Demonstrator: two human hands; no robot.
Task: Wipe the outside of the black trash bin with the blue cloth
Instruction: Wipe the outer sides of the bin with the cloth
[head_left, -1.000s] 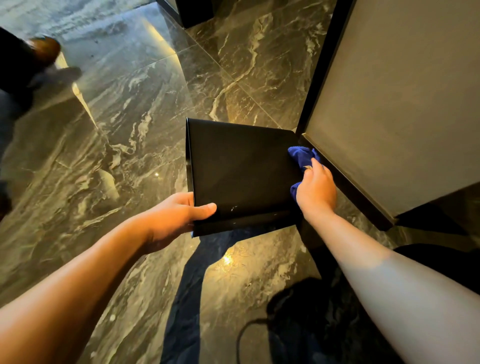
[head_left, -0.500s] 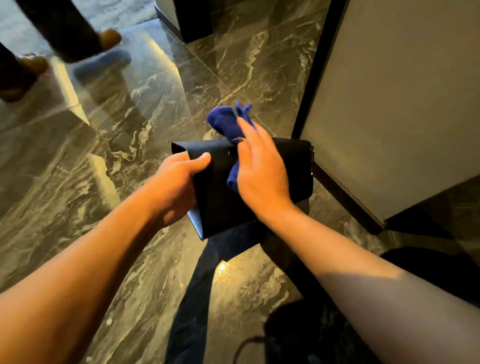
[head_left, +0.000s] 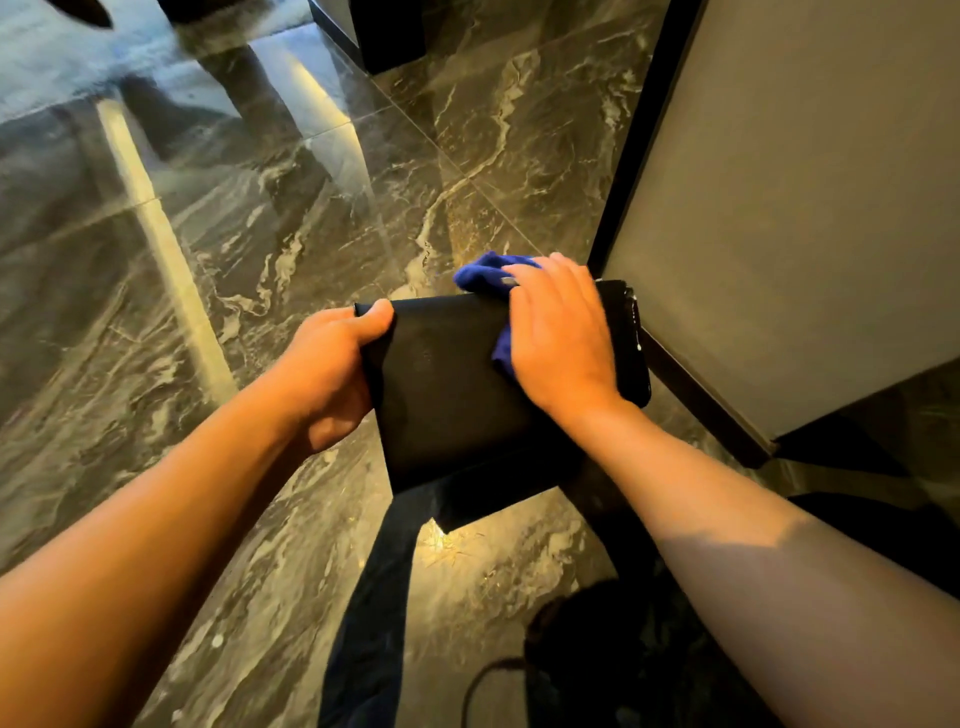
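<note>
The black trash bin (head_left: 447, 395) is held above the marble floor, a flat dark side facing me. My left hand (head_left: 327, 374) grips its left edge, thumb on the top corner. My right hand (head_left: 558, 338) lies flat on the bin's upper right part, pressing the blue cloth (head_left: 483, 273) against it. The cloth bunches out beyond my fingertips over the bin's far edge, and a fold shows under my palm. The bin's right end sits close to the grey panel.
A grey panel with a dark frame (head_left: 779, 208) stands at the right, its lower edge close to the bin. Glossy dark marble floor (head_left: 260, 234) spreads to the left and ahead. A dark block (head_left: 389, 31) stands at the top. My dark trouser leg (head_left: 374, 597) is below.
My right hand with the cloth slid from the bin's middle to its upper right part. The bin shifted slightly right. The other person's feet at top left have left the view.
</note>
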